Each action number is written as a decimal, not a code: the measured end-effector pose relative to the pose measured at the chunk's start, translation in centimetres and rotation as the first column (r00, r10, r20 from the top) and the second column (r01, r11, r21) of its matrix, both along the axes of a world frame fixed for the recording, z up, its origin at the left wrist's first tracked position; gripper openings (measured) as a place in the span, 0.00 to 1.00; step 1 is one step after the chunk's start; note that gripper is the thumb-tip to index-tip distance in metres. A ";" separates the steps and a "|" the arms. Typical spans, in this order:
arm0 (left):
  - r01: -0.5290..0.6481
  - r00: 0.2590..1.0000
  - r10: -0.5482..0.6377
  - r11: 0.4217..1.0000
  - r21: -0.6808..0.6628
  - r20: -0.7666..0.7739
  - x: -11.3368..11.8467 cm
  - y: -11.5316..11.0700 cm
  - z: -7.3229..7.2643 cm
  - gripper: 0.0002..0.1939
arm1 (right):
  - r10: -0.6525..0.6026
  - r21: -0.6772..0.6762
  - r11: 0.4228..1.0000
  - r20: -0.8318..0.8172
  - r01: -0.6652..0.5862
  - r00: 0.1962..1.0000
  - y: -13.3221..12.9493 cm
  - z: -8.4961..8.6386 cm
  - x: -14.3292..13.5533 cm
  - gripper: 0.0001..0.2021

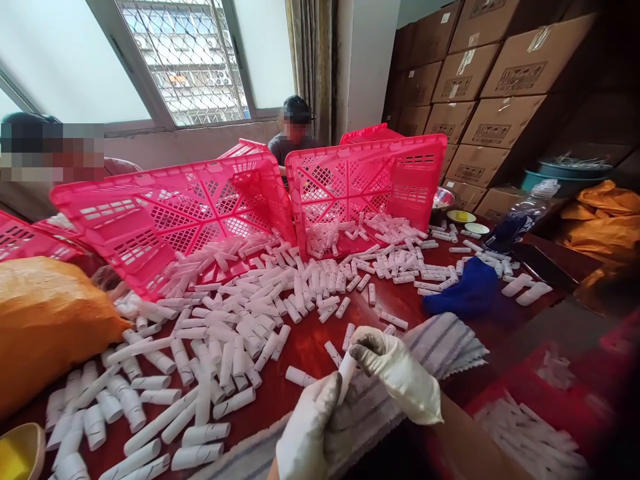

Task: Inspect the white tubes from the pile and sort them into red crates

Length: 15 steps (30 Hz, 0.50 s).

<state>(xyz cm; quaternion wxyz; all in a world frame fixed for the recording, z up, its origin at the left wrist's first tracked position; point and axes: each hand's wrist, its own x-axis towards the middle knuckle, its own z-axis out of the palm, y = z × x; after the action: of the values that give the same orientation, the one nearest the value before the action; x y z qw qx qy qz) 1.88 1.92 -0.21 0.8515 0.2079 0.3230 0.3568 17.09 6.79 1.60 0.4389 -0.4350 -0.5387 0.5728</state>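
Both my hands wear white gloves with dark, smudged fingertips. My left hand [313, 420] is closed around the lower part of a white plastic tube [346, 368], which stands tilted between the hands. The fingers of my right hand [395, 373] pinch at the tube's upper end. Beneath the hands lies a grey striped towel [435, 347] along the near edge of the table. A heap of similar white tubes [240, 333], many with a dark printed mark, spreads over the dark red table [270, 387] to the left and ahead.
Two pink crates [210, 173] [345, 180] lie tipped on their sides with tubes spilling out. An orange sack [50, 327] is at left, a blue cloth [465, 290] and a bottle [525, 210] at right. Two people sit across; stacked cartons [500, 120] stand behind.
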 end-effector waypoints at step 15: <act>0.005 0.992 -0.007 1.000 -0.014 -0.123 0.9 -1.2 -1.2 0.23 | 0.109 0.146 0.984 -0.059 -0.100 0.992 -1.5 0.8 1.5 0.11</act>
<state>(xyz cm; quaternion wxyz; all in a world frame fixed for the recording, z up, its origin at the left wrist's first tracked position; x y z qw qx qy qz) 2.80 0.75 -1.36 0.8324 0.2247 0.3767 0.3386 18.59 5.28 2.39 0.4559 -0.3544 -0.5854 0.5691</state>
